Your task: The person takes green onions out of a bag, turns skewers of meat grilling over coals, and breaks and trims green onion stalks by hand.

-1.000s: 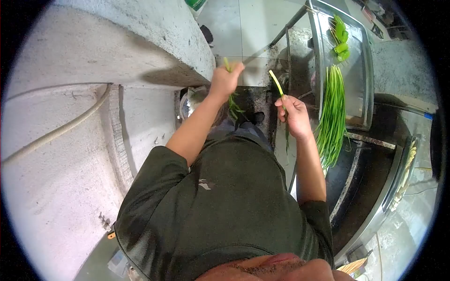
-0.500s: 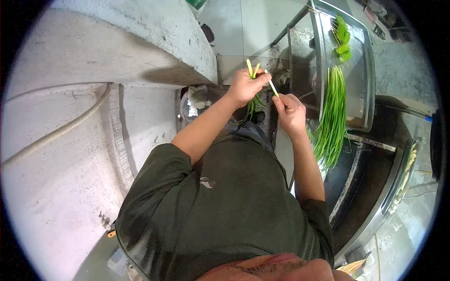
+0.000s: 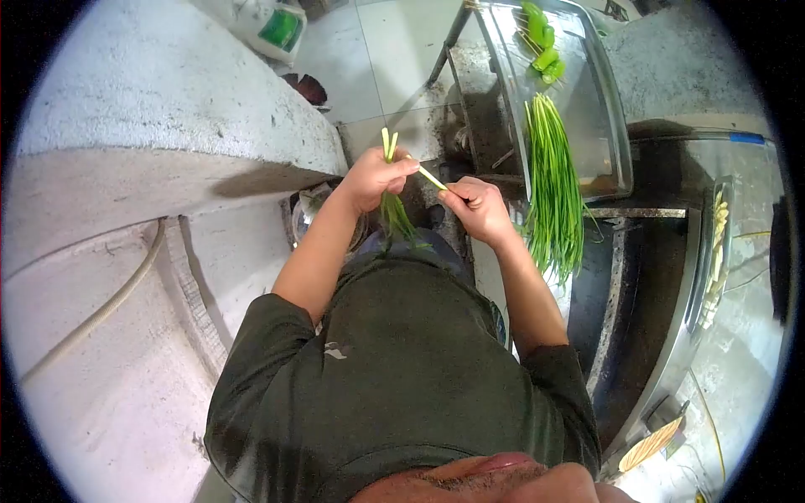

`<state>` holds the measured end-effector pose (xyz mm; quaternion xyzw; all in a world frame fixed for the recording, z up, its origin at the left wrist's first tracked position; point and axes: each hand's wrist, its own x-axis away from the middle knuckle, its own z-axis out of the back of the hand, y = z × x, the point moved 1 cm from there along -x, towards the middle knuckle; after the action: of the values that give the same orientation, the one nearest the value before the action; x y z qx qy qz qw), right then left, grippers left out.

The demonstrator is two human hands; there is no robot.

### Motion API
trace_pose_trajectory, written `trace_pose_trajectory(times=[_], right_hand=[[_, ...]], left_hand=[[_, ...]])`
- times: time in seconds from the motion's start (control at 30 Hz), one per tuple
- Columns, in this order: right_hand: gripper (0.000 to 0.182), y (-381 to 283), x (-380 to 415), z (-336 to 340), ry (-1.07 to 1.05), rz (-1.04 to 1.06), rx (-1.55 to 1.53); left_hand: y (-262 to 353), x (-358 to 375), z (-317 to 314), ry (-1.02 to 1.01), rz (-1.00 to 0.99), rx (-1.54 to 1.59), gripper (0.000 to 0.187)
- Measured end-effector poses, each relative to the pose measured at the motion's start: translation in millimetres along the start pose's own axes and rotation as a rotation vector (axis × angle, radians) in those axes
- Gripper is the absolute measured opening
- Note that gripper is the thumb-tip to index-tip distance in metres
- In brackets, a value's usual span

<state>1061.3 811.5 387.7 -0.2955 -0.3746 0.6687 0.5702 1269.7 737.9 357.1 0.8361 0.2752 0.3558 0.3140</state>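
My left hand point(image 3: 377, 178) is closed round a few green stalks point(image 3: 389, 144); their pale ends stick up above the fingers and the green leaves hang below. Between the two hands runs a single pale stalk point(image 3: 429, 177), pinched at its lower right end by my right hand point(image 3: 478, 210). To the right, a long bunch of green stalks point(image 3: 555, 189) lies partly on a metal tray point(image 3: 620, 159) and hangs over its near side. Green peppers point(image 3: 543, 50) with thin sticks lie at the tray's far end.
A pale wall ledge point(image 3: 235, 109) stands at the left, with a hose point(image 3: 113, 302) below it. A white and green container point(image 3: 281, 32) is on the tiled floor beyond. At the right, a narrow tray holds skewered pale pieces point(image 3: 715, 260); a bundle of sticks point(image 3: 650, 446) lies nearer.
The view has shifted, so tray, bunch and hands appear further left. Both hands still hold the single stalk between them, which now slants flatter.
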Motion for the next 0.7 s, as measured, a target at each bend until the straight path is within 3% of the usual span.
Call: trace_pose_trajectory(times=[0.2, 0.3, 0.33, 0.43, 0.47, 0.57, 0.63, 0.7], right_hand=[[0.017, 0, 0, -1, 0.156, -0.023, 0.151], [0.019, -1, -4, -5, 0.261, -0.066, 0.211], [0.019, -1, -7, -6, 0.286, -0.075, 0.240], [0.017, 5, -13, -13, 0.275, -0.036, 0.365], [0.016, 10, -14, -17, 0.239, 0.021, 0.436], [0.016, 17, -14, -19, 0.096, 0.105, 0.452], [0.017, 24, -16, -4, 0.166, 0.096, 0.375], [0.024, 45, -20, 31, 0.200, 0.009, 0.304]], left_hand=[[-7, -16, 4, 0.193, -0.130, 0.122, 0.018], [-16, -28, -1, 0.465, -0.171, 0.416, 0.029], [-24, -33, 6, 0.461, -0.187, 0.443, 0.036], [-40, -32, -17, 0.516, -0.064, 0.109, 0.041], [-38, -31, -29, 0.393, -0.121, 0.046, 0.038], [-44, -45, -33, 0.425, -0.056, -0.185, 0.030], [-43, -53, -27, 0.510, -0.083, 0.001, 0.033], [-46, -64, -16, 0.488, -0.245, 0.095, 0.036]])
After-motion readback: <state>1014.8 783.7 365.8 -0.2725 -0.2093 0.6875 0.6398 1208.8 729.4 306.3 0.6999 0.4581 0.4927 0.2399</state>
